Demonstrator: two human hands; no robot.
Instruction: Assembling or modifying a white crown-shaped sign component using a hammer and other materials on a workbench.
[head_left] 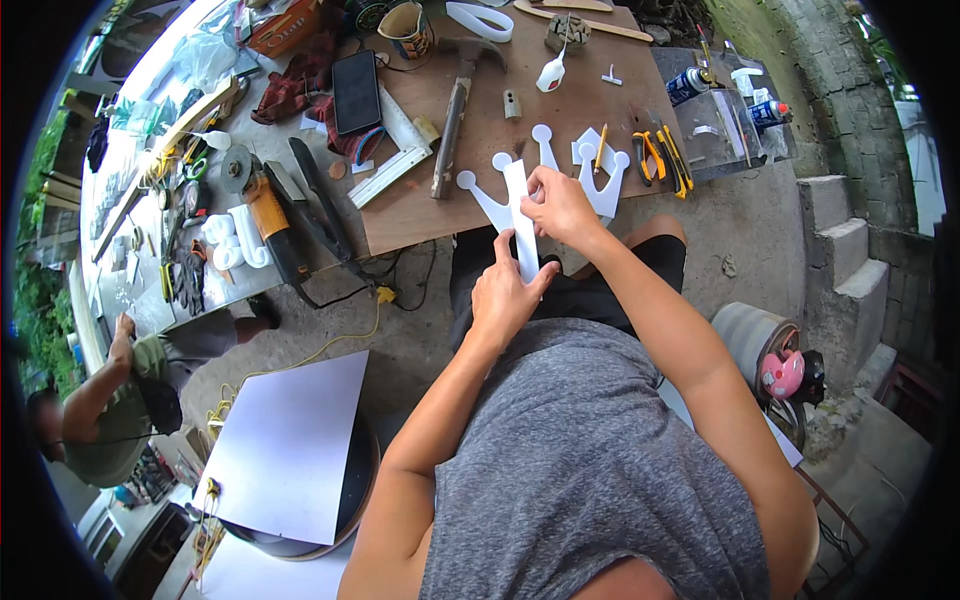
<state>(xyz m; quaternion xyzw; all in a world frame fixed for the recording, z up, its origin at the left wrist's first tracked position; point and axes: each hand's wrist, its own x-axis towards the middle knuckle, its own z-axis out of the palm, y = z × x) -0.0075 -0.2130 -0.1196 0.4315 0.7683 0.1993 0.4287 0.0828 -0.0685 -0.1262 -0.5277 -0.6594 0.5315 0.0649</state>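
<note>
A long white strip (524, 235) stands up at the table's near edge, between my hands. My left hand (503, 297) grips its lower end, thumb on one side and fingers on the other. Higher up, my right hand (562, 207) pinches the strip's right edge; whether it also holds the crown piece is hidden. Behind the strip is a white crown-shaped cutout (488, 207) with round-tipped points. To the right lies a second white crown cutout (604, 192), with a pencil (601, 147) on white material beside it.
A claw hammer (455, 125), a phone (357, 92), a glue bottle (550, 75), pliers (650, 158) and a yellow cutter (675, 162) lie on the brown board. An angle grinder (268, 215) rests at left. Another person (110, 400) stands far left. A white sheet (290, 445) lies below left.
</note>
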